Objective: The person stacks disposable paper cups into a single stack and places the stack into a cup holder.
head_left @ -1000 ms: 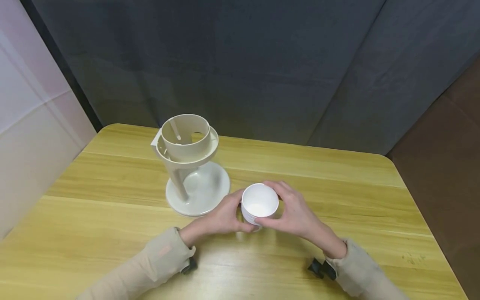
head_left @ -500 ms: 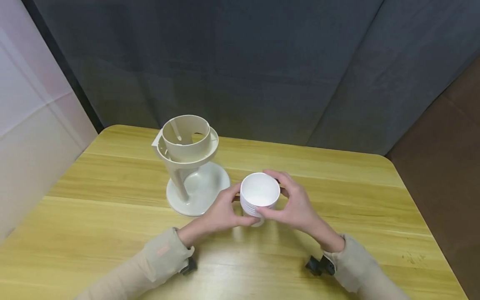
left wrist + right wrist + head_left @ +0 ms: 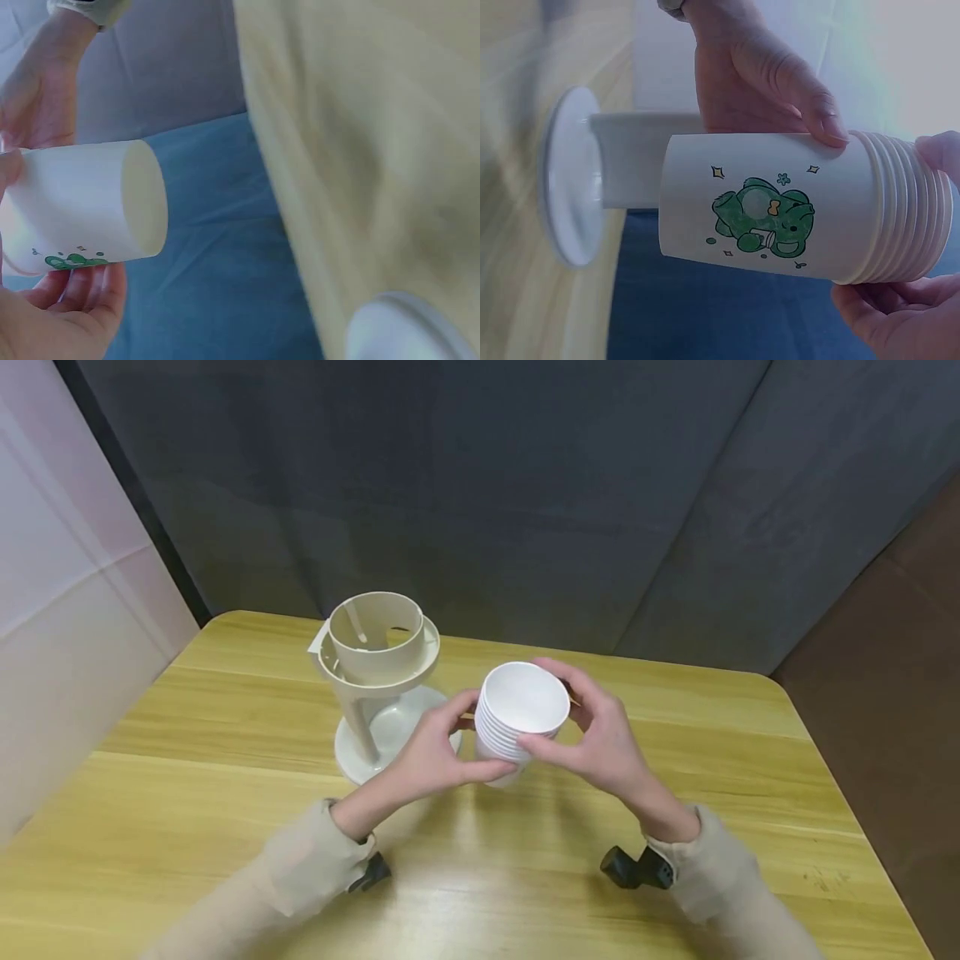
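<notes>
Both hands hold a stack of white paper cups (image 3: 525,700) above the table, nested with mouths up and slightly tilted. A green bear print shows on the outermost cup's side (image 3: 761,217) in the right wrist view. My left hand (image 3: 435,747) grips the lower part of the stack from the left, thumb in front. Around the rims from the right curls my right hand (image 3: 603,735), its thumb on the near side. Left of the stack stands a cream cup holder (image 3: 378,672) with a round ring on a post and a round white base (image 3: 352,756).
The wooden table (image 3: 712,760) spreads under both arms, with a dark curtain (image 3: 487,502) behind it. A white cloth (image 3: 90,585) hangs at the left and a brown panel (image 3: 892,635) at the right. Small black devices (image 3: 637,868) sit at both wrists.
Both hands have lifted the cup stack up and away from the person, off the table, so more of its stacked rims shows. The holder has stayed in place.
</notes>
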Tool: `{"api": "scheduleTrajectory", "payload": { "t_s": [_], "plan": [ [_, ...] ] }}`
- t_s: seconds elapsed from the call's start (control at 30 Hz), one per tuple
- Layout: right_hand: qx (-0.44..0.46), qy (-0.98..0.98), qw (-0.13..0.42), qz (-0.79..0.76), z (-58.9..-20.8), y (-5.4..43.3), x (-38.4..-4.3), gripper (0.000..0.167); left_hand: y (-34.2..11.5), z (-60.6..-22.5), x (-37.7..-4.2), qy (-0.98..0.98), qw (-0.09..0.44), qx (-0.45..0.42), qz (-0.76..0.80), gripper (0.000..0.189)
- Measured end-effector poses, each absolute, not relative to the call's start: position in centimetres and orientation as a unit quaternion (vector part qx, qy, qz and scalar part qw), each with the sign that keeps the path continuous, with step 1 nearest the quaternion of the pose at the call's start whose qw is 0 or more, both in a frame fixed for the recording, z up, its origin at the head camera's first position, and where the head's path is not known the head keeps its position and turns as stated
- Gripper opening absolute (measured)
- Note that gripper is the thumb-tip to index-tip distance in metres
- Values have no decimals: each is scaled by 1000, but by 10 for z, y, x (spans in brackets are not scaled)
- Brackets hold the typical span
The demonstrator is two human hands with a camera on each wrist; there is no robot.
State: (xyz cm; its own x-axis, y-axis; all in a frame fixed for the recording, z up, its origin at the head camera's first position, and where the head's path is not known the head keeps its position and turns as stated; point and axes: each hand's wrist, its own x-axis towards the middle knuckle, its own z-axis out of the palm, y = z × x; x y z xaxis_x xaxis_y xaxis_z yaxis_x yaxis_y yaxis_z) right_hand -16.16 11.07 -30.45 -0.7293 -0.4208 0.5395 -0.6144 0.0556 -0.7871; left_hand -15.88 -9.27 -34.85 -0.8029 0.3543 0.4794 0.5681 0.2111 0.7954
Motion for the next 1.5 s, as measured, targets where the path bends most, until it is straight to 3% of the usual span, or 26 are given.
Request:
{"api": "scheduleTrajectory", "payload": {
  "t_s": [0.5, 0.93, 1.5],
  "plan": [
    [374, -699, 91, 603, -262, 95, -172, 65, -105, -294, -159, -786, 93, -278, -545, 65],
    [398, -671, 112, 616, -217, 67, -187, 61, -128, -238, -160, -795, 137, -254, -533, 63],
    [399, -679, 97, 608, -190, 5, -218, 64, -182, -212, -177, -783, 179, -220, -554, 57]
  ]
}}
